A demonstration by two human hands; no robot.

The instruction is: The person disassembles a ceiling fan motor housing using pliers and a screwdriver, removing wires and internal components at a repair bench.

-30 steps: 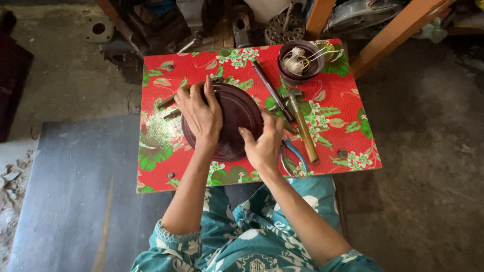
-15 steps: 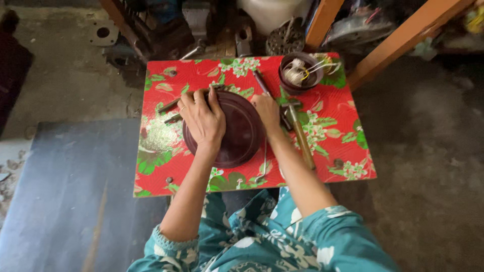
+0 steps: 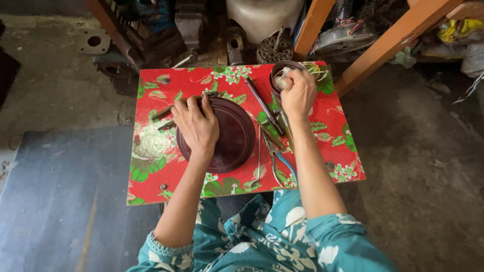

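A round dark maroon disc (image 3: 233, 136) lies on a small table covered in red floral cloth (image 3: 161, 151). My left hand (image 3: 196, 126) rests flat on the disc's left part, fingers spread toward the far edge. My right hand (image 3: 298, 93) reaches to the far right corner, over a small dark bowl (image 3: 278, 75) that holds small bits. Its fingers curl down into the bowl; whether they grip anything is hidden.
Between the disc and my right arm lie a long dark rod (image 3: 262, 103), blue-handled pliers (image 3: 280, 161) and a thin metal tool (image 3: 258, 158). More tools (image 3: 166, 112) poke out left of the disc. Wooden legs (image 3: 393, 40) and metal clutter stand beyond the table.
My right hand left the disc's near right edge and moved up to the bowl at the far right corner. My left hand stayed on the disc.
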